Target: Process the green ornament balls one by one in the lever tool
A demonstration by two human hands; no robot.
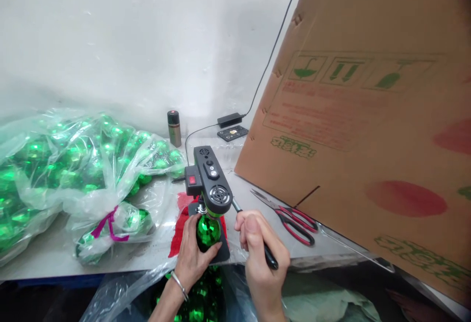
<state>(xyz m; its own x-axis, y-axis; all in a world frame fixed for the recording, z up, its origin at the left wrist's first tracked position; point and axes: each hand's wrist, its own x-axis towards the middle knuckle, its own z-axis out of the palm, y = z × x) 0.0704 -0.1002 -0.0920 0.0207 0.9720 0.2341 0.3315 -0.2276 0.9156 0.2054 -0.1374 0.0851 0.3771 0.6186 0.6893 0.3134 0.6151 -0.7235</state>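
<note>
Bright, even light with glare on the plastic bags (73, 165); edges bend, corners dim.

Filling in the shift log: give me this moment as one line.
left hand: holds green ball under press | right hand: grips lever | red-handled scissors: on table, right of press
</note>
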